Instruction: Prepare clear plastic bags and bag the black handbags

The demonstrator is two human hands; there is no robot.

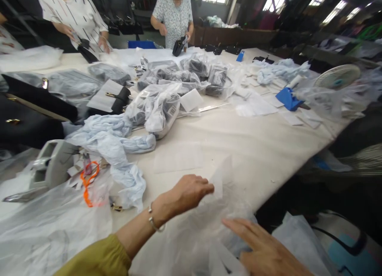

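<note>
At the near edge of the surface, the clear plastic bag lies crumpled btwn/under both hands; contents unclear thru the film. L hand: grip pinched together, approx. at fingertips, on the bag's film. R hand: grip apart, index stretched toward the film; can't tell if it's touching. Risks, prob.: thin film could tear or slip if tugged hard, since only L fingertips have it. Bracelet on L wrist might snag a fold. Bag's also v. near the edge, so w/ R not clamped it could slide off. Loose metal clasp & blue-white cloth nearby could get caught up if the film's dragged left.
</note>
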